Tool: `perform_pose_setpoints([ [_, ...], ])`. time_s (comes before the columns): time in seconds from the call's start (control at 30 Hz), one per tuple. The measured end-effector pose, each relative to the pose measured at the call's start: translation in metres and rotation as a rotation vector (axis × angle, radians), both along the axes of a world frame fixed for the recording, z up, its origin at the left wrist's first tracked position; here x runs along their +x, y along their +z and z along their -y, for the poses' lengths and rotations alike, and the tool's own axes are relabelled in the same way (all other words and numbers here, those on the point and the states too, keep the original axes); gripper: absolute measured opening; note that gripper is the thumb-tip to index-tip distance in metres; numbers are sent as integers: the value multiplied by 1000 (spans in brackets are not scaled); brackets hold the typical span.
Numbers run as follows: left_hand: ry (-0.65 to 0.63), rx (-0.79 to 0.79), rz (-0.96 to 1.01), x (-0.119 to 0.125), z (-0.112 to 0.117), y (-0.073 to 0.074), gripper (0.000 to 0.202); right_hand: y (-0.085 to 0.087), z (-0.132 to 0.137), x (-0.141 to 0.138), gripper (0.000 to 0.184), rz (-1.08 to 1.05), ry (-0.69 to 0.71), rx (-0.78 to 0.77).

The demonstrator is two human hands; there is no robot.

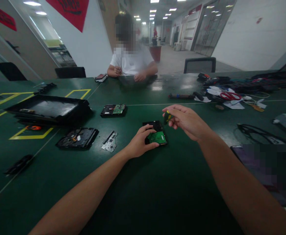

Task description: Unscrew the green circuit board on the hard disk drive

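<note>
A hard drive with a green circuit board facing up lies on the table in front of me. My left hand grips it from the left, fingers over its top and thumb along the near side. Just right of and above the drive, my right hand is closed around a screwdriver with a dark green and yellow handle. The screwdriver's shaft and tip cannot be made out.
To the left lie another hard drive, an opened drive unit, a loose circuit board and a black casing. Cables and tools clutter the right. Opposite sits a person in a white shirt.
</note>
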State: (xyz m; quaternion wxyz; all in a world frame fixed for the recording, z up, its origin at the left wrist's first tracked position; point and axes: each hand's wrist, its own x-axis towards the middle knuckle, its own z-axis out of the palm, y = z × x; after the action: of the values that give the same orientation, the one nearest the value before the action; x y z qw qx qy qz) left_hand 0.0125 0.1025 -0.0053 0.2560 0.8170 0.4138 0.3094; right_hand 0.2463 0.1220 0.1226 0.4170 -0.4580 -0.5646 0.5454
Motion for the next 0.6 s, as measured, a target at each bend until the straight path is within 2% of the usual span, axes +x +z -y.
perform_pose_setpoints([
  [0.6, 4, -5, -16, -1, 0, 1, 59, 2, -4, 14, 28, 259, -9, 175],
])
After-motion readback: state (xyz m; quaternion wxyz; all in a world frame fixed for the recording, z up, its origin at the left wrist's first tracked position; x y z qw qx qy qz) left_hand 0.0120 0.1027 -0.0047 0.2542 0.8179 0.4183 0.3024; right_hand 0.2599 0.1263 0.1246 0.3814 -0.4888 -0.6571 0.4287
